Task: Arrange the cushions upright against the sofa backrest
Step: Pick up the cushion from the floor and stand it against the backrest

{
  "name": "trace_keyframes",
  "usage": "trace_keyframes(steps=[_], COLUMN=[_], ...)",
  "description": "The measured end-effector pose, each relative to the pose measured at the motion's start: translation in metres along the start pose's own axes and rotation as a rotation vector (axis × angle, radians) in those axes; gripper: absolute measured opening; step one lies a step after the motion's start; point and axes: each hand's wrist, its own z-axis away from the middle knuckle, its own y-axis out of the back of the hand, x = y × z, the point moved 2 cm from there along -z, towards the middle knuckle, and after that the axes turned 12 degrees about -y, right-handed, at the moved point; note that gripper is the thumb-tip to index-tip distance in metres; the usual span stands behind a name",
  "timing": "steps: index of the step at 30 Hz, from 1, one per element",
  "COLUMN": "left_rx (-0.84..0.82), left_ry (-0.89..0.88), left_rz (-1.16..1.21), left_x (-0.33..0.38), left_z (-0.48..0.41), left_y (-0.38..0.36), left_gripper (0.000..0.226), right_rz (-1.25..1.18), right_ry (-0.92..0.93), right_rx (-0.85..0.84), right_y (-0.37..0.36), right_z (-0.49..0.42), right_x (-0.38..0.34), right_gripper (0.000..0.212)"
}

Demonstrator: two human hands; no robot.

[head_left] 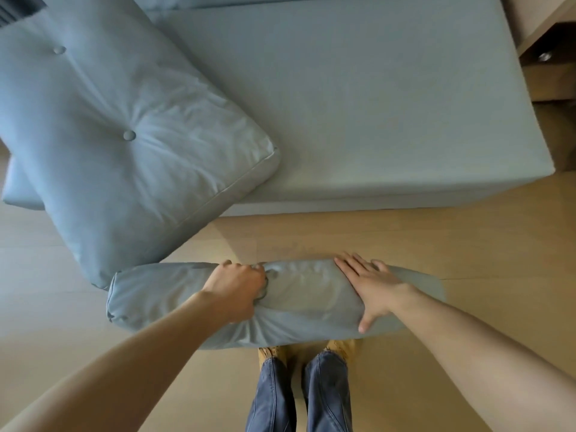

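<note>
A grey-blue cushion stands on its edge in front of my legs, above the wooden floor. My left hand is clenched on a bunch of its fabric at the top edge. My right hand lies flat on the cushion's right part, fingers spread. A second, larger grey-blue cushion with two buttons lies tilted over the sofa's front left corner, hanging past the seat edge. The sofa seat is bare to the right of it. A strip of the backrest shows at the top.
Wooden floor stretches in front of the sofa. A wooden cabinet stands close to the sofa's right side. My feet in tan shoes are just below the held cushion.
</note>
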Motion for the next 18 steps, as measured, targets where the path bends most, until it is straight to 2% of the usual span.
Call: trace_keyframes(steps=[2, 6, 8, 12, 18], left_rx=[0.004, 0.0, -0.006, 0.005, 0.122], left_ry=[0.008, 0.014, 0.0, -0.031, -0.07], left_rz=[-0.02, -0.018, -0.006, -0.01, -0.024], left_x=[0.005, 0.008, 0.01, 0.025, 0.076], left_z=[0.003, 0.011, 0.02, 0.048, 0.101], left_y=[-0.002, 0.009, 0.031, 0.104, 0.263], left_gripper=[0.028, 0.032, 0.032, 0.039, 0.041], right_rz=[-0.074, -0.206, -0.216, -0.21, -0.191], right_ry=[0.007, -0.016, -0.031, -0.044, -0.149], right_rx=[0.03, 0.107, 0.117, 0.137, 0.245], right_y=[-0.011, -0.01, 0.004, 0.06, 0.198], right_z=[0.005, 0.017, 0.032, 0.095, 0.235], right_x=[-0.001, -0.001, 0.003, 0.027, 0.099], right_gripper=[0.155, 0.112, 0.101, 0.096, 0.094])
